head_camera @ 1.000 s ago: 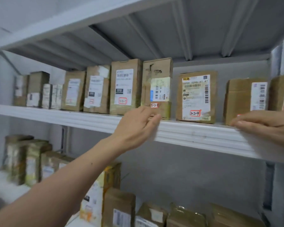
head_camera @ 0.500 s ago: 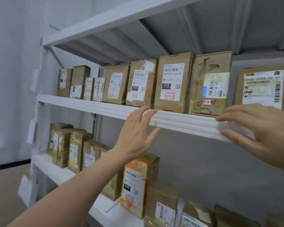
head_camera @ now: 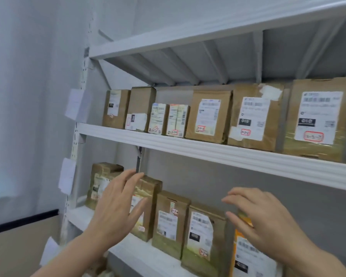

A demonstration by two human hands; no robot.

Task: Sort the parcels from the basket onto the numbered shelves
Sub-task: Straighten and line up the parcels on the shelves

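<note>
change: both hands dropped off middle shelf edge [head_camera: 208, 151] down to lower-shelf parcels [head_camera: 171, 224] | left hand [head_camera: 116, 204] 7 o'clock, right hand [head_camera: 266, 222] 5 o'clock, both with fingers spread, holding nothing | basket unseen | likely checking labels, no parcel in hand

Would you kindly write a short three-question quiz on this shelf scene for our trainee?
1. True or false: the left hand grips a parcel.
2. Which is in front of the orange parcel: A left hand, B right hand?
3. Fill in: the orange parcel stands on the ___ shelf (upper/lower).
Key: 1 false, its fingers are spread and hold nothing; 2 B; 3 lower shelf.
</note>
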